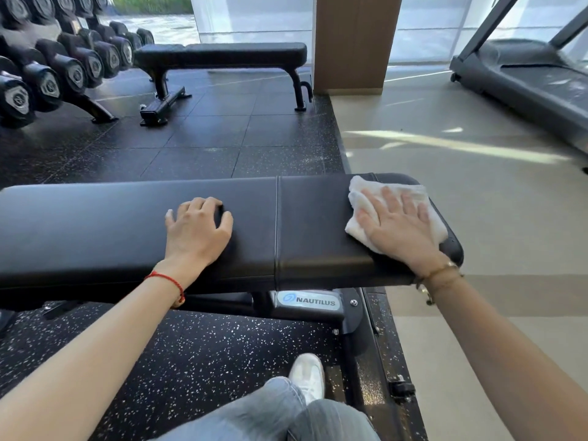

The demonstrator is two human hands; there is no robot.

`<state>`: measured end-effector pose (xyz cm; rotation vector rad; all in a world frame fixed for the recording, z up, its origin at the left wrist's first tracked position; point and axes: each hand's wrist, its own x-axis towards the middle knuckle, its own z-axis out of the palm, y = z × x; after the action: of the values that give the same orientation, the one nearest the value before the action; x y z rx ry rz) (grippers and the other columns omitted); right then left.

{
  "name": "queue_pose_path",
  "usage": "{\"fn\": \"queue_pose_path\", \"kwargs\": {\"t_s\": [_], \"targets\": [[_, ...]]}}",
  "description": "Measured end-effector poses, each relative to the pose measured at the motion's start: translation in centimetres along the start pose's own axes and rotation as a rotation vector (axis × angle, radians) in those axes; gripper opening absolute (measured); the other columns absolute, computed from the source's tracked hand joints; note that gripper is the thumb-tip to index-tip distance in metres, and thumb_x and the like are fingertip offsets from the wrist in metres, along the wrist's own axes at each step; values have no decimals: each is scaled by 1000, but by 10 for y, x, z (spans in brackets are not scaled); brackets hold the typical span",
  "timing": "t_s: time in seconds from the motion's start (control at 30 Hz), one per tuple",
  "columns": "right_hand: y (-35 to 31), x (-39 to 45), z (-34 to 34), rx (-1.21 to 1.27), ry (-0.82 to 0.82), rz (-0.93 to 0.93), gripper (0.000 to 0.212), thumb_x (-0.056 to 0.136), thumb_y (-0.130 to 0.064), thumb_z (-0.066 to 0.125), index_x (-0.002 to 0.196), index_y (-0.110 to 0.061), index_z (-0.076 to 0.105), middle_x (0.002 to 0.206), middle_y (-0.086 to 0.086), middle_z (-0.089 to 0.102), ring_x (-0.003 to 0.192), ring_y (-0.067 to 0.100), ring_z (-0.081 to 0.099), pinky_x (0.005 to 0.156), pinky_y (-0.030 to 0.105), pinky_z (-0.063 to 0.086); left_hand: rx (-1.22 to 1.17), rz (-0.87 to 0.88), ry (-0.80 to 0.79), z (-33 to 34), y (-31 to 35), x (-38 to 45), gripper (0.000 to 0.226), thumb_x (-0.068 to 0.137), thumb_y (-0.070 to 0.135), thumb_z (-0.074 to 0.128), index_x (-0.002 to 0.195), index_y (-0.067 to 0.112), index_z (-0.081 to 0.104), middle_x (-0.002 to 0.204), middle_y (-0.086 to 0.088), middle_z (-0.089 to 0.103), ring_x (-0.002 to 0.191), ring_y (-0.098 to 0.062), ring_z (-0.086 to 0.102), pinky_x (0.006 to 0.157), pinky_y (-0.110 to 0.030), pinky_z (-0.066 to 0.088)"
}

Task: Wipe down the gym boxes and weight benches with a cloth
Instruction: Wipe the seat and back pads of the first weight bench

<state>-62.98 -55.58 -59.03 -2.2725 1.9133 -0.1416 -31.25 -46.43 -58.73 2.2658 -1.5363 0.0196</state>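
Observation:
A black padded weight bench (95,224) runs across the view in front of me. On its right end lies a white cloth (369,205). My right hand (397,224) presses flat on that cloth, fingers spread. My left hand (197,227) rests on the middle of the bench pad with its fingers curled down and nothing in it. A second black flat bench (222,54) stands farther back on the rubber floor.
A rack of black dumbbells (63,65) fills the far left. A wooden pillar (353,43) stands behind the second bench. A treadmill (534,81) sits at the far right on pale tile floor. My leg and white shoe (307,377) are below the bench.

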Motion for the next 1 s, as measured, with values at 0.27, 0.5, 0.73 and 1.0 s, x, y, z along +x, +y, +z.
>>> {"fn": "queue_pose_path", "kwargs": {"t_s": [0.27, 0.5, 0.73, 1.0], "targets": [[-56, 110, -5, -88, -48, -347, 54, 99, -58, 18, 150, -43, 26, 156, -7, 34, 142, 26, 31, 112, 52, 19, 54, 66, -7, 36, 48, 57, 53, 100, 35, 37, 150, 17, 34, 157, -9, 30, 149, -26, 21, 122, -56, 4], [-99, 131, -6, -127, -148, -534, 56, 98, -62, 23, 146, -36, 36, 136, -3, 54, 117, 30, 53, 93, 47, 37, 30, 9, -37, 43, 50, 84, 39, 93, 29, 45, 129, 15, 53, 133, -8, 52, 131, -29, 43, 119, -56, 18], [-68, 147, -28, -196, -295, -423, 66, 92, -67, 12, 141, -34, 42, 124, -2, 59, 108, 31, 56, 89, 45, 39, 100, -45, -159, 36, 61, 83, 45, 93, 30, 40, 135, 16, 46, 141, -7, 46, 139, -29, 38, 120, -58, 17], [-125, 171, -14, -15, -499, -577, 54, 98, -62, 19, 131, -31, 47, 109, -1, 63, 97, 28, 62, 74, 40, 41, 119, -50, -200, 37, 56, 87, 49, 90, 29, 44, 137, 16, 47, 143, -5, 45, 140, -27, 37, 121, -57, 15]]}}
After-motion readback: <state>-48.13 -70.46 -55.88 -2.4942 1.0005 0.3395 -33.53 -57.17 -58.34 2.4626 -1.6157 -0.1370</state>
